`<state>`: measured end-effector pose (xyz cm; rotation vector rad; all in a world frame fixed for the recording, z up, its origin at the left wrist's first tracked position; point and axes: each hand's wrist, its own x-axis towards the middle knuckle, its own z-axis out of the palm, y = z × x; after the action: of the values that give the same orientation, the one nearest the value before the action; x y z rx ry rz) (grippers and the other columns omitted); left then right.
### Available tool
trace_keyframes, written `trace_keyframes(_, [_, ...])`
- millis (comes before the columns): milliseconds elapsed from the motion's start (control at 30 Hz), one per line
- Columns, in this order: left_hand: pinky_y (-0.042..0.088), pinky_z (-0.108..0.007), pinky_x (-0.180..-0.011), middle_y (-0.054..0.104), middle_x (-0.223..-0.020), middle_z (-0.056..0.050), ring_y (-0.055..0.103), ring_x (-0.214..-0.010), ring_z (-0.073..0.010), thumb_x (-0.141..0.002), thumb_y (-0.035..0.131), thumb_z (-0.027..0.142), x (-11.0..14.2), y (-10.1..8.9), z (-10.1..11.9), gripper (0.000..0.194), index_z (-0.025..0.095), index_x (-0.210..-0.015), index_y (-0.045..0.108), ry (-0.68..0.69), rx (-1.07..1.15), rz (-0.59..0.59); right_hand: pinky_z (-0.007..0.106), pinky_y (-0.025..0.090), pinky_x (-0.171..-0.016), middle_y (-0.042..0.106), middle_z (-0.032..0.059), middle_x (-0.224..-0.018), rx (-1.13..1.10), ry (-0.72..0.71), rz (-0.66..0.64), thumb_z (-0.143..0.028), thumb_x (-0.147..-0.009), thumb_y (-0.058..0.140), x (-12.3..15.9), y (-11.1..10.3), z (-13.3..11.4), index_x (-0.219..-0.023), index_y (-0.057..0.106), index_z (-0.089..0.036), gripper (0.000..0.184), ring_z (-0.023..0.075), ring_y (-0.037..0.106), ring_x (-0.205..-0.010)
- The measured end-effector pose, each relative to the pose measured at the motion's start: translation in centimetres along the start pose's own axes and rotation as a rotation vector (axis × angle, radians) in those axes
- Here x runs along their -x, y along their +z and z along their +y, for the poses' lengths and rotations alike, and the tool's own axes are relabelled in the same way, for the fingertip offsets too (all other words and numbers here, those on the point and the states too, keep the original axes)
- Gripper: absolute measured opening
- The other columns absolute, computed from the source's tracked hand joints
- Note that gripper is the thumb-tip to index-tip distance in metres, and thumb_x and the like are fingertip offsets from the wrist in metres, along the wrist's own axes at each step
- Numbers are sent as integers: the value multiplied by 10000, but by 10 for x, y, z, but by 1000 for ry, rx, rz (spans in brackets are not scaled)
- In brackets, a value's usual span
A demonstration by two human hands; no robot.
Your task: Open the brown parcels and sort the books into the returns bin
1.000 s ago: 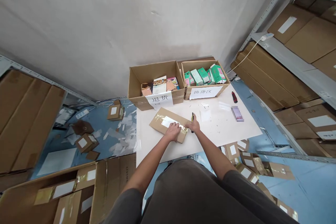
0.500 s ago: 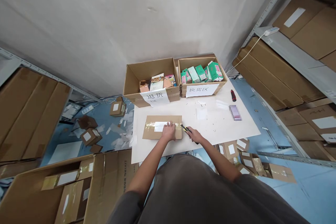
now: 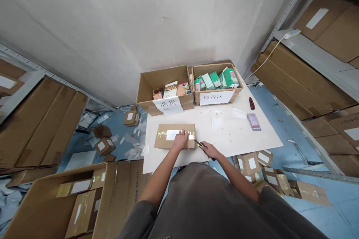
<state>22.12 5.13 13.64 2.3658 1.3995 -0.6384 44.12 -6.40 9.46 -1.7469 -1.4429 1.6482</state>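
Note:
A flat brown cardboard parcel [image 3: 165,136] with clear tape and a white label lies on the white table [image 3: 230,134]. My left hand [image 3: 181,140] rests on its right part, fingers spread flat over the label's end. My right hand [image 3: 209,150] is closed round a yellow-and-black utility knife [image 3: 199,143], whose tip points at the parcel's right end.
Two open cartons stand at the table's back: the left carton [image 3: 165,89] holds mixed small boxes, the right carton [image 3: 217,82] holds green ones. A red knife [image 3: 251,103] lies further right. Small parcels litter the blue floor; a big open carton [image 3: 78,194] sits at lower left. Shelves of cartons flank both sides.
The parcel was turned from slanted to square with the table edge. My right hand with the knife dropped from the parcel's far corner to its right end, then drew back slightly toward me.

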Motion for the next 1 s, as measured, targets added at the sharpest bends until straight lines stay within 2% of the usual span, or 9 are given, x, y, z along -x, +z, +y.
trace_keyframes(67, [426, -431, -1092, 468, -1583, -165, 468, -1428, -357, -675, 832, 638, -1, -4, -9, 1115, 297, -1584, 284, 2, 74, 43, 183, 453, -468, 538, -76, -631, -3, 7, 32, -382, -1014, 446, 9, -1, 8, -1317, 561, -252, 349, 102, 498, -438])
trace_keyframes(133, [398, -429, -1129, 499, -1571, -131, 449, -1451, -339, -787, 727, 669, -6, -9, -23, 1020, 339, -1615, 233, -9, 111, 87, 194, 463, -484, 554, -73, -651, -13, 5, 83, -401, -1021, 418, 16, -4, 14, -1319, 550, -250, 359, 110, 515, -454])
trace_keyframes(267, [191, -540, -1249, 131, -1747, -128, 38, -1600, -412, -663, 785, 752, -26, -10, -49, 1268, 317, -1663, 138, -66, 71, 75, 230, 502, -558, 623, -49, -719, 21, 22, 177, -458, -1037, 382, 19, -5, 13, -1401, 515, -269, 431, 141, 586, -531])
trace_keyframes(333, [138, -580, -1254, 3, -1757, -126, -74, -1593, -433, -618, 783, 796, -35, -5, -56, 1381, 294, -1674, 49, -101, 68, 47, 259, 530, -664, 701, -7, -838, 95, 8, 235, -450, -1037, 405, 16, -3, 8, -1426, 520, -274, 442, 174, 671, -673])
trace_keyframes(433, [130, -579, -1255, 50, -1757, -117, -31, -1597, -428, -698, 696, 825, -41, 2, -61, 1272, 303, -1674, 70, -87, 74, 81, 307, 516, -869, 740, 52, -1146, 230, -79, 309, -437, -1039, 438, 9, 2, -3, -1431, 548, -294, 432, 236, 703, -1015])
trace_keyframes(500, [147, -567, -1254, 150, -1747, -106, 52, -1599, -413, -793, 587, 828, -39, 5, -64, 1096, 319, -1666, 162, -44, 83, 126, 319, 486, -931, 713, 66, -1245, 312, -116, 300, -466, -1055, 419, 4, 8, -10, -1445, 547, -308, 440, 253, 671, -1122])
trace_keyframes(600, [155, -554, -1256, 242, -1725, -93, 111, -1596, -387, -864, 469, 827, -31, 6, -69, 950, 333, -1647, 257, 13, 80, 191, 310, 469, -905, 699, 80, -1198, 445, -73, 267, -506, -1078, 360, 0, 15, -18, -1480, 518, -320, 471, 250, 677, -1072])
trace_keyframes(767, [110, -563, -1267, 257, -1721, -81, 99, -1600, -370, -870, 429, 839, -18, 12, -68, 939, 343, -1647, 253, 32, 65, 297, 294, 443, -864, 667, 92, -1189, 652, 8, 293, -485, -1081, 373, -6, 21, -28, -1519, 466, -336, 472, 250, 669, -1041])
trace_keyframes(1000, [68, -579, -1270, 272, -1715, -82, 60, -1605, -372, -895, 417, 809, -17, 19, -69, 909, 325, -1648, 260, 57, 107, 323, 315, 445, -863, 646, 117, -1222, 752, 67, 337, -445, -1077, 404, -23, 38, -43, -1540, 419, -321, 480, 274, 660, -1063])
